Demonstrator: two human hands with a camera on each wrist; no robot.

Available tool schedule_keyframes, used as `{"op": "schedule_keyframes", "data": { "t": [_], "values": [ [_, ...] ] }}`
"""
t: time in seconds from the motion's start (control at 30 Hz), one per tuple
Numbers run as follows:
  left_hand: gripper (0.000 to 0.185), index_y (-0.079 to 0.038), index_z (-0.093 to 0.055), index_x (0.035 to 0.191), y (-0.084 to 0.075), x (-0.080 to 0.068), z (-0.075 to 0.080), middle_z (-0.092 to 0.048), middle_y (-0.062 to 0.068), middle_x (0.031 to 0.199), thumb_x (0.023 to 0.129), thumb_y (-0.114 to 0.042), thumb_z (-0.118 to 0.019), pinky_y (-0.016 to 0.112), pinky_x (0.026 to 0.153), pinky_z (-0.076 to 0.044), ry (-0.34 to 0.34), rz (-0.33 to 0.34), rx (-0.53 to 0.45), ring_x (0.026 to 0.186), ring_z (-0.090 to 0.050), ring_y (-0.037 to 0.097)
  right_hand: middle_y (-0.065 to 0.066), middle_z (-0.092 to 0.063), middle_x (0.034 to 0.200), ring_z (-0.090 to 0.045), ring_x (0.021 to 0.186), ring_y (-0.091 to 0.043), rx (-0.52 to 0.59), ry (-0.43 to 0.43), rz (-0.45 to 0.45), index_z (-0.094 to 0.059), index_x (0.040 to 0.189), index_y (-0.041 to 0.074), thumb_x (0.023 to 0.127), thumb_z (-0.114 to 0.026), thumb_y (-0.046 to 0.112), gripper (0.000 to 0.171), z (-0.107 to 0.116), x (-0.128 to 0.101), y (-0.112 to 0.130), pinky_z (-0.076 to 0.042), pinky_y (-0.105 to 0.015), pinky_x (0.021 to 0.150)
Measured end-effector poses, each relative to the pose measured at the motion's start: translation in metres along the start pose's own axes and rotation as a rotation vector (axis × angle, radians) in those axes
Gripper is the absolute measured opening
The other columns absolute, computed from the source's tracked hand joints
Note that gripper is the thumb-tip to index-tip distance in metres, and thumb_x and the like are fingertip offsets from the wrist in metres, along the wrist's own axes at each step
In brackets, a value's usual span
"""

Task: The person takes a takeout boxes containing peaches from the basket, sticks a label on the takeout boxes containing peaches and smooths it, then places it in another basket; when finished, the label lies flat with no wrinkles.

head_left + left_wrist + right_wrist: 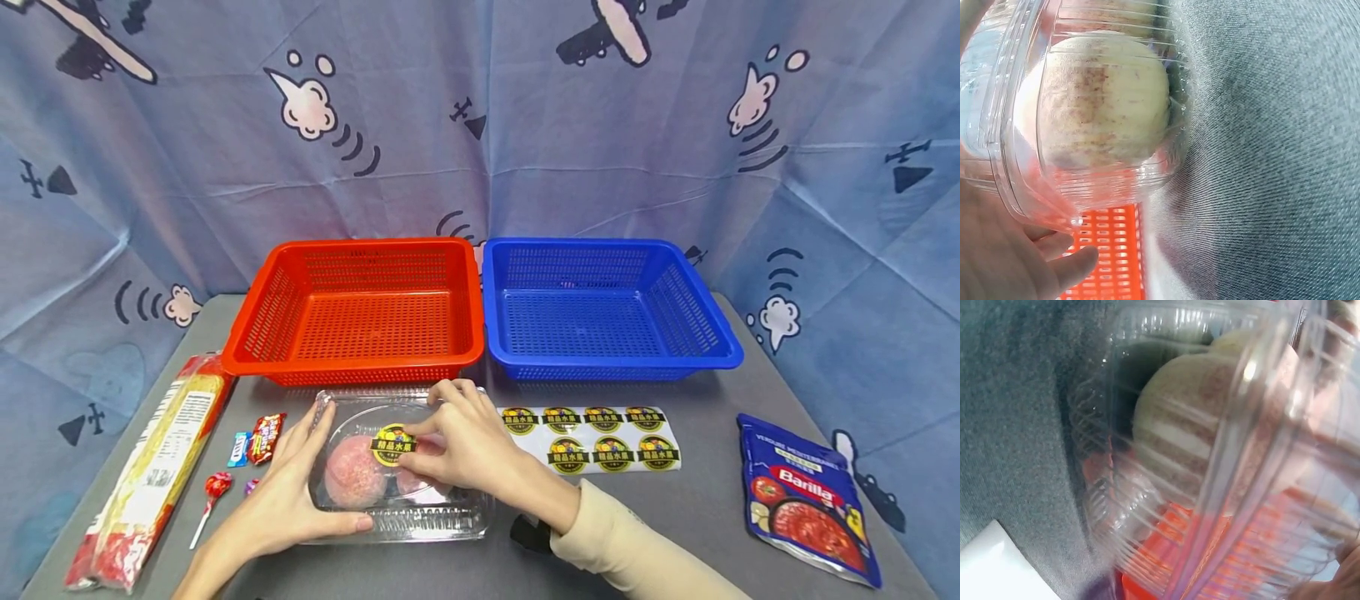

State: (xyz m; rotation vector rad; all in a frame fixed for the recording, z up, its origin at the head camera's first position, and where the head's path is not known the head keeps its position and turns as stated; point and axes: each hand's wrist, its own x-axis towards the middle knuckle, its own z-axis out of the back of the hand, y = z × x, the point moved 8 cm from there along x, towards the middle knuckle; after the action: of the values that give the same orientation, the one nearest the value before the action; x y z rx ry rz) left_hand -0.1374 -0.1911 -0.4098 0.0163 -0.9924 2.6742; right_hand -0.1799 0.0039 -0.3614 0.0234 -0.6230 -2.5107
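A clear plastic clamshell box with peaches inside lies in front of the person, its lid down. The left hand holds the box by its left side, thumb along the front rim and fingers at the back left corner. A round black-and-yellow fruit sticker is at the top of the lid. With thumb and forefinger the right hand pinches the sticker's right edge; whether it is stuck flat cannot be told. The left wrist view shows a pale peach through the box wall. The right wrist view is blurred.
A red basket and a blue basket stand behind. To the right lie a sticker sheet and a blue Barilla pouch. On the left are a long noodle packet, a lollipop and small wrapped sweets.
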Motion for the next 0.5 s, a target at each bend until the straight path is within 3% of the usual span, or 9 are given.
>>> {"op": "schedule_keyframes", "data": {
  "t": [0.5],
  "values": [
    [0.140, -0.024, -0.013, 0.166, 0.0014, -0.0006, -0.0005, -0.014, 0.020, 0.171, 0.057, -0.056, -0.095, 0.081, 0.103, -0.031, -0.002, 0.006, -0.001, 0.148, -0.022, 0.052, -0.006, -0.068, 0.117, -0.055, 0.111, -0.025, 0.055, -0.067, 0.032, -0.085, 0.095, 0.024, 0.080, -0.082, 0.035, 0.019, 0.0043, -0.0035, -0.0025, -0.047, -0.042, 0.093]
  ]
}}
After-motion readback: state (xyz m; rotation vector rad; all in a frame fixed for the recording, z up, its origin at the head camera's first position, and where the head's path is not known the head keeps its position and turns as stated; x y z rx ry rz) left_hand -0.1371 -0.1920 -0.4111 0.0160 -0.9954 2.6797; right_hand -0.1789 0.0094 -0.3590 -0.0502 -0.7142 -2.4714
